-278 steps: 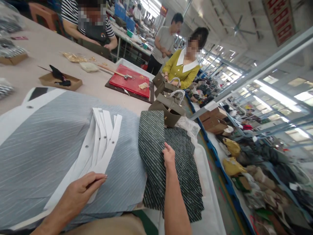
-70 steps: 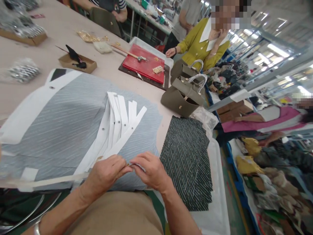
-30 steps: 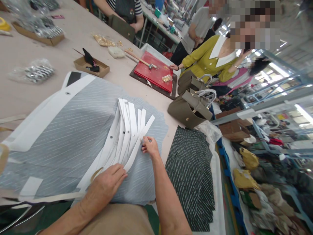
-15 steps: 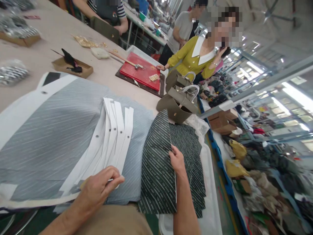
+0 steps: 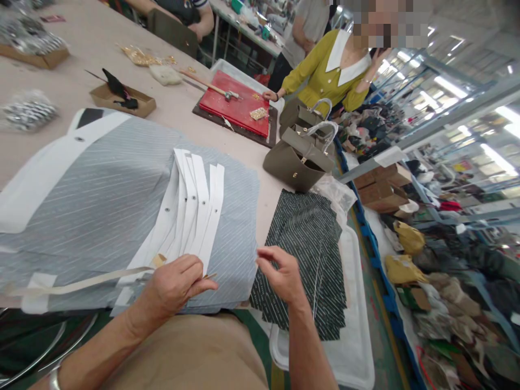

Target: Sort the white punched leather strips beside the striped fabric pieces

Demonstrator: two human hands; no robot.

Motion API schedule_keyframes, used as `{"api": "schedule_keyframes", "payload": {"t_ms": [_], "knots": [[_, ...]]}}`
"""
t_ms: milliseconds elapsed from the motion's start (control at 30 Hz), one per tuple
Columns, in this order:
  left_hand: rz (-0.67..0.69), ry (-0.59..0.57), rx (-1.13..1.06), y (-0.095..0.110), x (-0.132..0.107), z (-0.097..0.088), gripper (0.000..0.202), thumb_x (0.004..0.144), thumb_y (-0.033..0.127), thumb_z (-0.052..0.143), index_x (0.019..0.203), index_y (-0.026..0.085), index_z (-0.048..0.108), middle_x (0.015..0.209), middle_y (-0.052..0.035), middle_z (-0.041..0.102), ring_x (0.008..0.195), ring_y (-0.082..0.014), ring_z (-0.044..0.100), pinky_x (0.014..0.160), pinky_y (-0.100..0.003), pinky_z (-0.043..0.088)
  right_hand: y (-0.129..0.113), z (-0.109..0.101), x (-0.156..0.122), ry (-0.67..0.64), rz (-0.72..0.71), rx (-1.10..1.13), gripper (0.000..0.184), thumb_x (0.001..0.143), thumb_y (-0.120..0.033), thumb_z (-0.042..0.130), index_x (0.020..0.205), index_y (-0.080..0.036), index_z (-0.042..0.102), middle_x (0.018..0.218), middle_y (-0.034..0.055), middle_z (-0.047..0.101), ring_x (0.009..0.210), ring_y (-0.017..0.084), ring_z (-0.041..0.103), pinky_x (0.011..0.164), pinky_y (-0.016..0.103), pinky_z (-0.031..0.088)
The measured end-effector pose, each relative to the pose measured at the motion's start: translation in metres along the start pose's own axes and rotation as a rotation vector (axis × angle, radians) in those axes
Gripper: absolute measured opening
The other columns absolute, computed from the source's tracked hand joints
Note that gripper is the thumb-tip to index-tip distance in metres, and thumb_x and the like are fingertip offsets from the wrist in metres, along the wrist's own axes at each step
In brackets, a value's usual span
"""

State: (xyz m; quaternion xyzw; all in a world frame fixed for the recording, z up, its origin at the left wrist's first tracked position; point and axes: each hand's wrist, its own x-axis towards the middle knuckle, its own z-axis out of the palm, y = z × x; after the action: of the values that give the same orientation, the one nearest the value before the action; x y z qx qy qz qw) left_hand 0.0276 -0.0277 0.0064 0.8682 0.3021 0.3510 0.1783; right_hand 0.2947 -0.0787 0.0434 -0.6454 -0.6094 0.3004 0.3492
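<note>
The left hand (image 5: 174, 284) lies at the near end of the white strips (image 5: 195, 206), thumb and fingers pinched on them. The right hand (image 5: 280, 273) hovers right of them, fingers loosely curled.

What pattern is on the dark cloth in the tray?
Thin white stripes on the cloth; the head view shows it best.

Single head view, facing forward-down, close above left hand (image 5: 174, 287), right hand (image 5: 280, 276), table (image 5: 174, 116).
</note>
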Motion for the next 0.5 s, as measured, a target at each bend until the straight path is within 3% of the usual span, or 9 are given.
{"api": "schedule_keyframes", "payload": {"t_ms": [100, 233, 367, 433, 500], "knots": [[0.012, -0.03, 0.03, 0.002, -0.002, -0.003, 0.045, 0.099, 0.048, 0.045, 0.064, 0.021, 0.048, 0.061, 0.0031, 0.048, 0.057, -0.0132, 0.047, 0.056, -0.027, 0.034, -0.037, 0.044, 0.007, -0.231, -0.265, 0.002, 0.021, 0.09, -0.027, 0.061, 0.11, -0.026, 0.07, 0.1, 0.0048, 0.072, 0.092, 0.018, 0.066, 0.086, 0.031, 0.052], [-0.067, -0.056, 0.034, 0.0, -0.009, -0.006, 0.044, 0.101, 0.046, 0.042, 0.066, 0.021, 0.049, 0.062, 0.0029, 0.052, 0.056, -0.0124, 0.05, 0.056, -0.026, 0.037, -0.045, 0.066, 0.015, -0.337, -0.423, -0.105, 0.016, 0.095, -0.025, 0.054, 0.097, -0.022, 0.071, 0.086, 0.0051, 0.071, 0.084, 0.017, 0.064, 0.08, 0.029, 0.05], [-0.234, -0.064, -0.079, -0.009, -0.016, -0.005, 0.038, 0.1, 0.053, 0.041, 0.089, 0.021, 0.059, 0.07, 0.0026, 0.062, 0.06, -0.0121, 0.06, 0.057, -0.023, 0.042, -0.041, 0.078, 0.021, -0.288, -0.455, -0.146, 0.014, 0.092, -0.02, 0.054, 0.089, -0.02, 0.068, 0.076, 0.0038, 0.068, 0.073, 0.016, 0.062, 0.071, 0.026, 0.048], [-0.272, -0.097, -0.138, -0.013, -0.016, -0.007, 0.036, 0.102, 0.045, 0.039, 0.085, 0.022, 0.06, 0.069, 0.0027, 0.062, 0.061, -0.012, 0.061, 0.057, -0.022, 0.043, -0.042, 0.088, 0.023, -0.248, -0.417, -0.13, 0.013, 0.087, -0.018, 0.055, 0.086, -0.02, 0.068, 0.074, 0.0028, 0.067, 0.071, 0.015, 0.061, 0.069, 0.025, 0.047], [-0.271, -0.093, -0.164, -0.016, -0.014, -0.01, 0.037, 0.103, 0.035, 0.038, 0.076, 0.021, 0.059, 0.066, 0.0024, 0.058, 0.06, -0.0119, 0.059, 0.057, -0.022, 0.043, -0.041, 0.1, 0.028, -0.194, -0.286, -0.043, 0.012, 0.083, -0.017, 0.057, 0.081, -0.02, 0.068, 0.072, 0.0013, 0.067, 0.068, 0.014, 0.061, 0.067, 0.024, 0.047]]}}
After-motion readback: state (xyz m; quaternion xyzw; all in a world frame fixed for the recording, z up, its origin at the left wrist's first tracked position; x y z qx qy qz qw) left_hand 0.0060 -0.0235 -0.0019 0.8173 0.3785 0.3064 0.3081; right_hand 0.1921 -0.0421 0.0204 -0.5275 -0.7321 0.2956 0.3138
